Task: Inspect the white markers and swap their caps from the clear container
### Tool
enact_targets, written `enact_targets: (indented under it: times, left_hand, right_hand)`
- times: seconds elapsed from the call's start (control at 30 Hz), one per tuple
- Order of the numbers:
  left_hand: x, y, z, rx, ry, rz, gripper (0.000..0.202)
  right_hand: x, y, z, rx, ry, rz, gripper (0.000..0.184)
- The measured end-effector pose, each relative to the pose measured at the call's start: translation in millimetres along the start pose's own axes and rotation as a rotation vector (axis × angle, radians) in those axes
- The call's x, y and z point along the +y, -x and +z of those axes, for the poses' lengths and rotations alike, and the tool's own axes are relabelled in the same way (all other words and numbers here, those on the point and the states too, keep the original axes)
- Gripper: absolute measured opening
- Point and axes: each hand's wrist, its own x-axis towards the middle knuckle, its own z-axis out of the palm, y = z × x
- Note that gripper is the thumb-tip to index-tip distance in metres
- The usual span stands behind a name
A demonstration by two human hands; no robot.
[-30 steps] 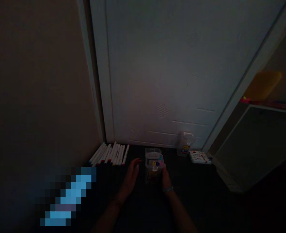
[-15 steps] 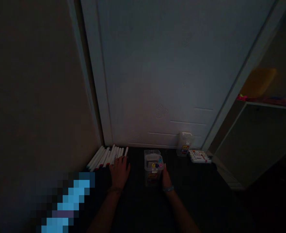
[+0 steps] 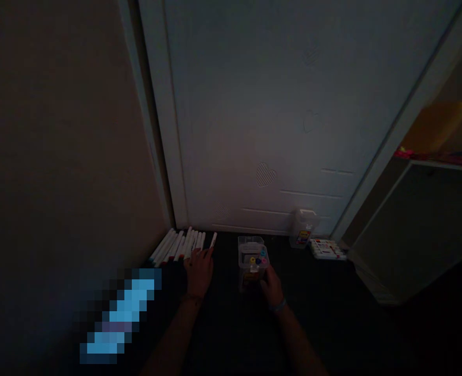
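My left hand (image 3: 199,274) reaches over the near ends of a row of white markers (image 3: 179,246) on the dark table. Its thumb and fingers close around the lower end of a single marker (image 3: 214,239) at the row's right side. My right hand (image 3: 272,286) grips the right side of a clear plastic box (image 3: 245,279), thumb at the front, other fingers partly hidden. The box stands upright, its lid folded open at the back. Several markers with yellow, dark blue, light blue and pink ends (image 3: 258,259) stand inside, towards the right.
Another clear box (image 3: 303,230) with a label stands against the white panel (image 3: 231,130). Right of it lies a flat group of markers (image 3: 328,249). A wall (image 3: 78,156) bounds the left; a shelf with a yellow item (image 3: 437,125) is at right. A pixelated blue patch covers the lower left.
The view has shifted slightly. My right hand has gone from lying flat beside the box to wrapping its side. The rightmost marker has moved a little away from the row at my left fingers.
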Motion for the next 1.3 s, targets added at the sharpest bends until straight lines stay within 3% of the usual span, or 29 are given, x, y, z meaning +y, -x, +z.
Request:
enact_targets:
  times: [0.17, 0.53, 0.63, 0.77, 0.87, 1.03, 1.17, 1.3]
  left_hand:
    - [-1, 1, -1.4, 0.025, -0.055, -0.006, 0.034]
    - [2, 0, -5.6, 0.030, -0.062, -0.037, 0.028]
    - [-4, -2, -2.8, 0.051, 0.065, -0.087, 0.026]
    - [-15, -4, 0.0, 0.136, 0.489, -0.218, 0.032]
    - [-14, 3, -7.6, 0.214, 0.750, -0.229, 0.038]
    - [-5, 14, -22.5, 0.143, 0.923, -0.206, 0.038]
    - [-6, 14, -21.3, 0.215, 1.006, -0.341, 0.038]
    - [-2, 13, -18.0, 0.153, 1.069, -0.333, 0.036]
  right_hand:
    - [-2, -1, -4, -0.074, 0.180, -0.048, 0.071]
    - [16, -35, 9, -0.111, 0.113, 0.033, 0.067]
    - [24, -52, 13, -0.112, 0.090, 0.021, 0.070]
    - [30, -68, 22, -0.098, 0.064, 0.039, 0.068]
    - [28, -72, 27, -0.064, 0.032, 0.062, 0.067]
    - [26, -70, 29, -0.072, -0.053, 0.073, 0.057]
    - [27, -69, 28, -0.074, -0.050, 0.085, 0.055]
    - [27, -68, 28, -0.071, -0.083, 0.104, 0.054]
